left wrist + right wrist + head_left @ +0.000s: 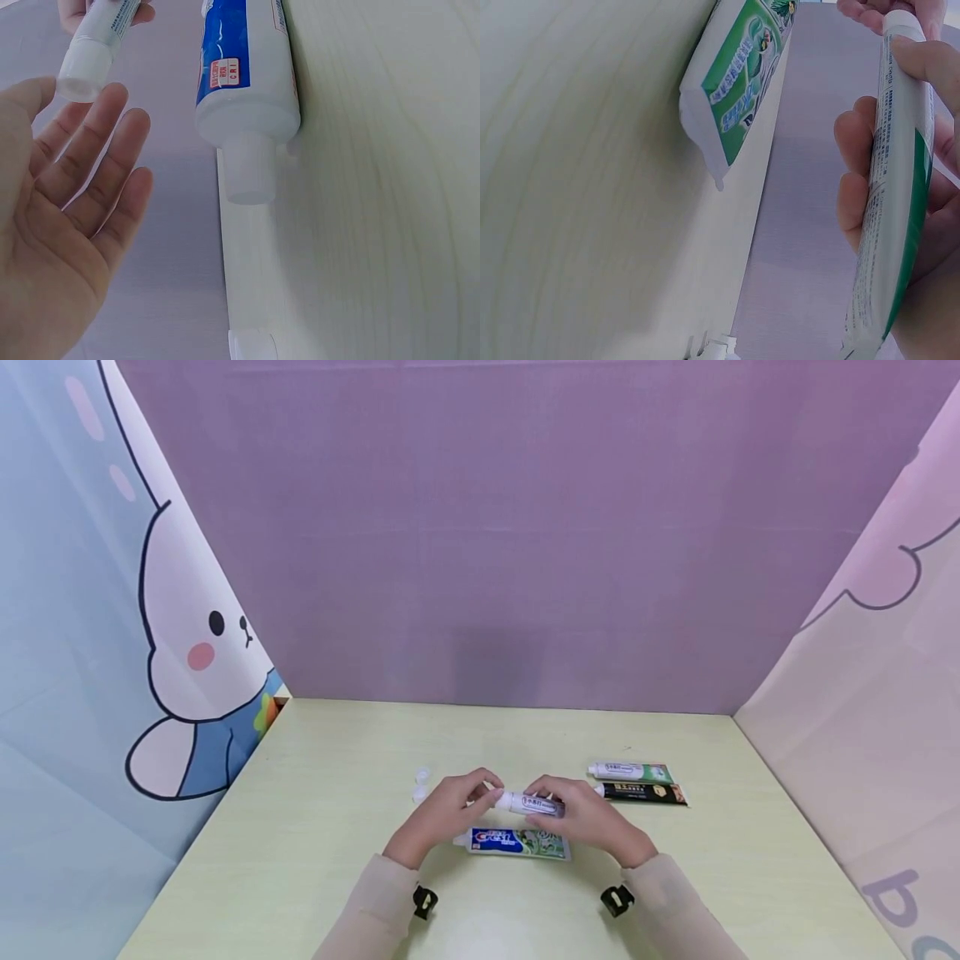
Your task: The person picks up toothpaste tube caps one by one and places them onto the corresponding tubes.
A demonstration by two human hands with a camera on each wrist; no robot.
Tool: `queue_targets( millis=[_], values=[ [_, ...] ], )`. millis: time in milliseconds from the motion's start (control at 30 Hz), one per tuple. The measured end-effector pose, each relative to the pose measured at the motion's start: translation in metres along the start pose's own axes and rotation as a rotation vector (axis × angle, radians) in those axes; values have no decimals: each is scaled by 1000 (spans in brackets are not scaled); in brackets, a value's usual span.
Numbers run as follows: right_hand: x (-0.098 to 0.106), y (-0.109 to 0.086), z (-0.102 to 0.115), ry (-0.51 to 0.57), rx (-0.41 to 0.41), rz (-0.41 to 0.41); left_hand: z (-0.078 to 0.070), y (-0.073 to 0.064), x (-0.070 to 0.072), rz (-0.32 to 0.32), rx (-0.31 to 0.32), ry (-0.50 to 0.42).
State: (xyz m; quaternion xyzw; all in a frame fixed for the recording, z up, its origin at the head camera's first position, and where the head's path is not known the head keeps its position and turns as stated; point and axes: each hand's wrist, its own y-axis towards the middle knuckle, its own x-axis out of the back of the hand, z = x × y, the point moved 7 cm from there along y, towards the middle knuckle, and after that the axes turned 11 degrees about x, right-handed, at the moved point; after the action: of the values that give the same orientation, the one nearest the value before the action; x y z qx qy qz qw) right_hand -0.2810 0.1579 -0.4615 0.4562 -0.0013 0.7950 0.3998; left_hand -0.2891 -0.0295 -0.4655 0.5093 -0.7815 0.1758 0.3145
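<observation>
Pale left sleeve (pixel 371 897) and right sleeve (pixel 675 902) fill the bottom edge of the head view, with a black wrist device (pixel 424 902) by the left cuff and its twin (pixel 617 900) by the right. Above them, near the lower middle, the left hand (pixel 450 808) and right hand (pixel 588 814) meet at a white toothpaste tube (pixel 532 804), held up off the table (pixel 300 827).

The right hand is wrapped round the tube's body: in the right wrist view its thumb lies along the tube near the top, other fingers curling behind. The left hand pinches the white cap (pixel 84 73) between thumb and index finger; its remaining fingers are spread apart and only slightly bent, as the left wrist view shows at left.

Just below the hands in the head view, a Crest tube (pixel 517 842) lies on the table, its capped end to the left. Two small white pieces (pixel 422 774) rest by the left hand's upper left side. Right of the right hand, a green-and-white tube (pixel 637 772) lies just above a black tube (pixel 641 792). Purple cloth (pixel 510 552) covers the upper middle.
</observation>
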Motion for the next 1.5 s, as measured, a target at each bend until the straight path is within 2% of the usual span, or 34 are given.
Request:
queue_targets(
  millis=[300, 600, 833, 1133, 1300, 1500],
  values=[
    [1, 0, 0, -4, -11, 1, -3, -1, 2, 0, -28, 2],
    [1, 1, -1, -1, -22, 18, -4, -4, 4, 18, -47, -51],
    [0, 1, 2, 0, 1, 15, -5, -4, 5, -5, -75, -16],
    [0, 3, 3, -8, 2, 18, -7, -6, 6, -11, -108, -54],
    [0, 2, 4, -27, 8, 12, -5, -7, 5, -16, -91, -40],
    [0, 3, 5, -25, 19, 14, 0, -6, 5, -27, -25, 13]
  ],
)
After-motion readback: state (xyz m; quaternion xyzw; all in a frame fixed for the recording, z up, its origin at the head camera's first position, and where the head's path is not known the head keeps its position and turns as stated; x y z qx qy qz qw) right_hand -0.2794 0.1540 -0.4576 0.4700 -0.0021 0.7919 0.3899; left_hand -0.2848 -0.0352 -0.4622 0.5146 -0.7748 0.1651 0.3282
